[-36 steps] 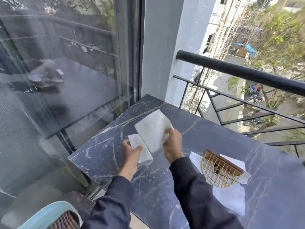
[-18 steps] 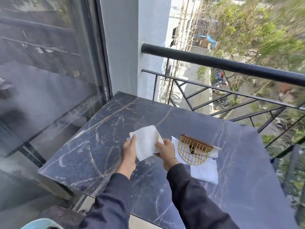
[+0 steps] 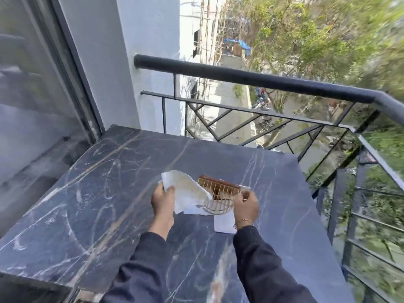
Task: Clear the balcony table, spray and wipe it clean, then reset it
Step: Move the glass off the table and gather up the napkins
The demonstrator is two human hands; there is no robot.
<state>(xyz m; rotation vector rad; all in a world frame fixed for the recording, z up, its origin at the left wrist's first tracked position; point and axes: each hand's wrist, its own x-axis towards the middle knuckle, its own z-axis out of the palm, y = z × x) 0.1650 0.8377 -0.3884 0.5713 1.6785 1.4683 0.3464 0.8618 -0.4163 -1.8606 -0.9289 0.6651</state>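
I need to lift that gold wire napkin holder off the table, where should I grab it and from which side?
Grip the holder by its brown bar along the far top edge, coming from above. It lies tilted on the napkins, so the bar is the one solid, raised part; the thin curved wires near the right hand would probably give a poorer hold. The left hand holds a napkin over its left side.

The scene is seen from one head-worn camera, aimed forward and down, close over the table's point(image 3: 91, 193) near edge.
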